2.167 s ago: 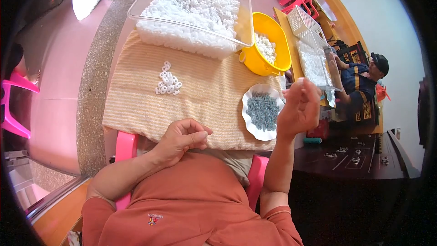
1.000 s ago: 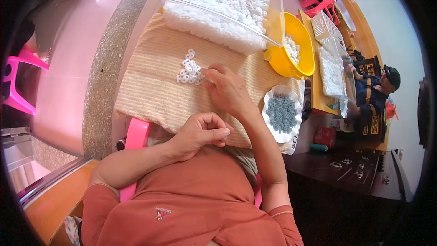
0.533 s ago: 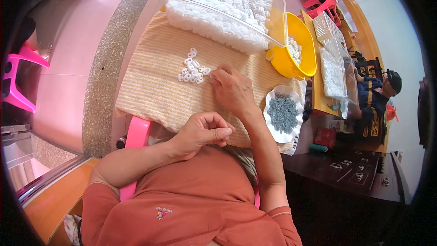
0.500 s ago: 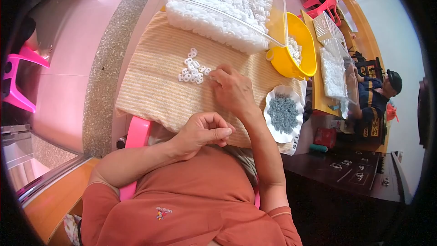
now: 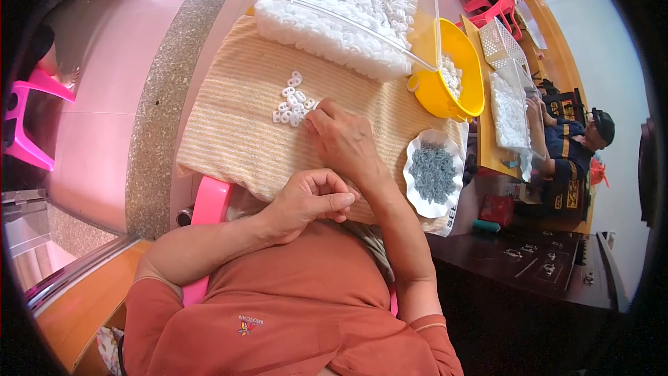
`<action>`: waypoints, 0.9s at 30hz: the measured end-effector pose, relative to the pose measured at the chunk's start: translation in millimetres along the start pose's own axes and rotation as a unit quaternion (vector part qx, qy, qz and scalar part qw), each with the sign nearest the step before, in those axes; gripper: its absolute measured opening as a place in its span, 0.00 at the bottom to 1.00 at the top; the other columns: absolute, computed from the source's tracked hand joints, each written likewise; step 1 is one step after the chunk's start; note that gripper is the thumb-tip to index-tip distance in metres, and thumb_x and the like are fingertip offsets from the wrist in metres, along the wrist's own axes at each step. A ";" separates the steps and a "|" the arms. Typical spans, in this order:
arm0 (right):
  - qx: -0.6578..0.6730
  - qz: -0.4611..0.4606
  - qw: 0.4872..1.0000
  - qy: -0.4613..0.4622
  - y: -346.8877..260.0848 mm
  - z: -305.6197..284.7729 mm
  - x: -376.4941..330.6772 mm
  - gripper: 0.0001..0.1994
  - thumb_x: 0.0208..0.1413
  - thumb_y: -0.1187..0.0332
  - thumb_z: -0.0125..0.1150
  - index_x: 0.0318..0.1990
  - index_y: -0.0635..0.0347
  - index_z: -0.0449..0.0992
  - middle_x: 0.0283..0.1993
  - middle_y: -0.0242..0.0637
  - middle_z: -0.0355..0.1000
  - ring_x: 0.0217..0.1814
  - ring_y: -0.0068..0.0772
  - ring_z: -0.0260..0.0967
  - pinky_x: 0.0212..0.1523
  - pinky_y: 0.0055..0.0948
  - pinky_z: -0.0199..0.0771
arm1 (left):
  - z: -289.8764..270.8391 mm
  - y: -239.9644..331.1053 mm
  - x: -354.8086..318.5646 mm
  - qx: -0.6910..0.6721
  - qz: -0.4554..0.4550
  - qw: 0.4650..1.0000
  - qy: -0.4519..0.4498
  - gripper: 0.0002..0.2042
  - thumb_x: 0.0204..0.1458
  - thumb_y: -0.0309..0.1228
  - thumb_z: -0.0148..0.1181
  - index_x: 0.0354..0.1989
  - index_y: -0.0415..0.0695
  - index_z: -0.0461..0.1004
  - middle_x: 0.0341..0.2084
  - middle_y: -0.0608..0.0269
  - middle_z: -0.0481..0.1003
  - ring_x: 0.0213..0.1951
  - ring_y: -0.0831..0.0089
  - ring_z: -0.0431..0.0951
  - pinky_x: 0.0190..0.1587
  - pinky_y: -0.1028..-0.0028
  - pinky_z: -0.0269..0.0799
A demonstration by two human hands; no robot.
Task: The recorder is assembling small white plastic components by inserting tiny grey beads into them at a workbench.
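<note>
My right hand [image 5: 342, 141] bends over the right edge of a small pile of white plastic pieces with holes [image 5: 293, 104]. Its fingertips pinch at a white piece there, partly hidden by the fingers. Closer to my body, my left hand [image 5: 314, 198] is held in a closed pinch, thumb against the curled fingers. Whatever it may hold is too small or hidden to make out. Both hands are over a striped tan cloth [image 5: 233, 104] covering the work surface. To the right lies a scalloped white dish [image 5: 412, 179] of small grey-blue parts [image 5: 435, 173].
A large clear bin [image 5: 424, 10] full of white pieces stands at the far side. Beside it is a yellow tub [image 5: 435, 103] with more white pieces. At right, another person [image 5: 567, 143] sits by a clear container [image 5: 511, 115]. Pink chairs [image 5: 499, 10] stand beyond.
My right hand has moved slightly left and toward me, its fingertips now over the pile's right edge. The left hand has stayed in place.
</note>
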State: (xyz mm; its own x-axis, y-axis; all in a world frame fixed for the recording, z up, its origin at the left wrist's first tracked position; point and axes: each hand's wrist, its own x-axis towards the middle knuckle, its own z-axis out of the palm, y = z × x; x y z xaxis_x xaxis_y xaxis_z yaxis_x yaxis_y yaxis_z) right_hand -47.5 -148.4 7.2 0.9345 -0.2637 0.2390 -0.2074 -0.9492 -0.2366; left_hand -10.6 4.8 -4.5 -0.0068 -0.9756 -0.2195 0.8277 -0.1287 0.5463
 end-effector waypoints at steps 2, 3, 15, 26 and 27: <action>-0.004 -0.001 1.000 0.006 -1.5 -0.5 -0.8 0.04 0.51 0.69 0.58 0.31 0.59 0.75 0.33 0.39 0.71 0.31 0.43 0.72 0.29 0.37 0.72 | -0.7 -0.3 -0.4 -0.005 -0.001 1.000 0.009 0.04 0.52 0.25 0.61 0.34 0.41 0.73 0.36 0.59 0.76 0.31 0.79 0.76 0.35 0.79 0.76; -0.004 0.000 1.000 0.006 -2.6 -2.6 -1.9 0.04 0.51 0.69 0.58 0.31 0.59 0.75 0.33 0.39 0.71 0.31 0.43 0.72 0.29 0.37 0.72 | -0.8 -0.6 -0.3 -0.010 -0.002 1.000 0.018 0.04 0.52 0.25 0.61 0.34 0.41 0.73 0.36 0.59 0.76 0.31 0.79 0.76 0.35 0.79 0.76; 0.217 0.040 0.971 0.090 -19.6 -45.6 -52.7 0.03 0.51 0.78 0.60 0.33 0.66 0.72 0.31 0.43 0.69 0.26 0.37 0.68 0.26 0.30 0.67 | 5.3 1.0 0.3 0.049 0.144 0.973 0.174 0.14 0.57 0.27 0.56 0.51 0.37 0.68 0.35 0.66 0.73 0.33 0.83 0.74 0.36 0.82 0.74; 0.372 0.125 0.920 0.002 -14.1 -48.7 -79.4 0.04 0.56 0.75 0.59 0.34 0.68 0.73 0.31 0.34 0.68 0.28 0.21 0.65 0.26 0.20 0.64 | 3.4 -4.5 1.1 0.052 0.092 0.979 0.175 0.07 0.55 0.31 0.60 0.39 0.42 0.75 0.27 0.70 0.74 0.28 0.85 0.74 0.31 0.83 0.74; 0.371 0.127 0.920 0.002 -13.8 -49.0 -81.5 0.04 0.56 0.75 0.59 0.34 0.68 0.73 0.31 0.34 0.68 0.28 0.21 0.65 0.26 0.20 0.64 | 4.0 -4.1 1.1 0.051 0.091 0.979 0.174 0.07 0.55 0.31 0.60 0.39 0.42 0.75 0.27 0.70 0.74 0.28 0.85 0.74 0.31 0.83 0.74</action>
State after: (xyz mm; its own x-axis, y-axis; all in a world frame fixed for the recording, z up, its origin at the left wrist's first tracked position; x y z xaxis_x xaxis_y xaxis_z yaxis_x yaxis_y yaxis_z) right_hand -135.0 -122.3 37.1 0.8820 -0.4624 0.0908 -0.1625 -0.4792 -0.8625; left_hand -16.2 3.5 -3.8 0.3416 -0.8671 -0.3625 0.7363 0.0072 0.6766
